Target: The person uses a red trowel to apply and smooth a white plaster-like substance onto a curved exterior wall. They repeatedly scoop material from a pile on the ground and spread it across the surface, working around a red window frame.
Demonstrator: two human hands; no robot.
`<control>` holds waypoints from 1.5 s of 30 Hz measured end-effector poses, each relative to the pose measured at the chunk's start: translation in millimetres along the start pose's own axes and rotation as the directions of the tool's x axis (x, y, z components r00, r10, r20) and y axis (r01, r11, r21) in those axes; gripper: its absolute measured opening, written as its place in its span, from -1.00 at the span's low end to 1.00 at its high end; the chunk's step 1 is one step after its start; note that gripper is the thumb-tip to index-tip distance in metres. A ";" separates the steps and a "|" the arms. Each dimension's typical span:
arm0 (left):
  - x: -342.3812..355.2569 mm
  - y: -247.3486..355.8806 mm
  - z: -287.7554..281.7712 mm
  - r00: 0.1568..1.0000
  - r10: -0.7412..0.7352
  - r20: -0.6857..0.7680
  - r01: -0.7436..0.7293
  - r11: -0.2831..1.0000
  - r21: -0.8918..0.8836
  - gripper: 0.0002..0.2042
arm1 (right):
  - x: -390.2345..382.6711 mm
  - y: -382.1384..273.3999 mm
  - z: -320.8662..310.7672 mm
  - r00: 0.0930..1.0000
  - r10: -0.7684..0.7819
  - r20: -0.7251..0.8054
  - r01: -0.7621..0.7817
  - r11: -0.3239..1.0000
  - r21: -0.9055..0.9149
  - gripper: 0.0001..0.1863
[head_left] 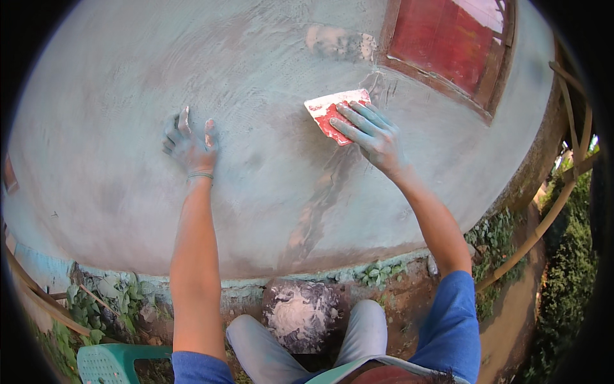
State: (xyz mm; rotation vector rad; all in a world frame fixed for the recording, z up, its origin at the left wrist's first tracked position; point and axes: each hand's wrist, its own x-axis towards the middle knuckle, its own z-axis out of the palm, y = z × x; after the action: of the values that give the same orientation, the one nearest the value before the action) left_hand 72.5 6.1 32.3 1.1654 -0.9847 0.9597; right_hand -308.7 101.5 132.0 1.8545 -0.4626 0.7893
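Note:
My right hand [378, 137] grips a red flat putty spreader [324, 119], its fingers laid across the face. White paste coats the spreader's upper edge, which lies at the wall or very close to it. To the left, my left hand [192, 142] is raised in front of the pale blue-green wall [249, 192]; index finger and thumb are apart, the other fingers bent. Pale paste smears its fingertips, and nothing shows in it. Below the spreader, a darker patched crack line [313, 208] runs down the wall. Another whitish patch [339, 43] sits beside the window.
A reddish window in a brown wooden frame [470, 96] is at the upper right. Between my knees lies a dark board with whitish powder or paste [300, 313]. A green plastic chair [105, 363] stands lower left. Wooden poles [555, 211] and plants [569, 256] border the right.

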 end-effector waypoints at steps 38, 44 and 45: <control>2.1 -0.8 2.1 0.999 0.011 -0.048 -0.013 1.000 -0.028 -0.42 | 28.1 23.4 3.1 0.998 -0.060 0.028 0.061 0.998 -0.014 -0.50; 1.5 -3.3 6.4 0.999 0.020 -0.047 -0.022 0.999 -0.040 -0.42 | 7.3 8.9 33.8 0.996 -0.057 0.075 0.059 0.998 -0.026 -0.46; 2.6 -6.3 7.3 0.999 0.014 -0.043 -0.016 0.999 -0.037 -0.41 | -1.1 3.8 35.4 0.995 -0.037 0.091 0.039 0.999 -0.016 -0.45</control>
State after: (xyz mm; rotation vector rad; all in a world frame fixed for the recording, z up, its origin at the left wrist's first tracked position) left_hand 78.4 -1.8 33.9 1.1031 -0.9740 0.9705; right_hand -301.0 67.6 124.4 1.8826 -0.4884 0.6756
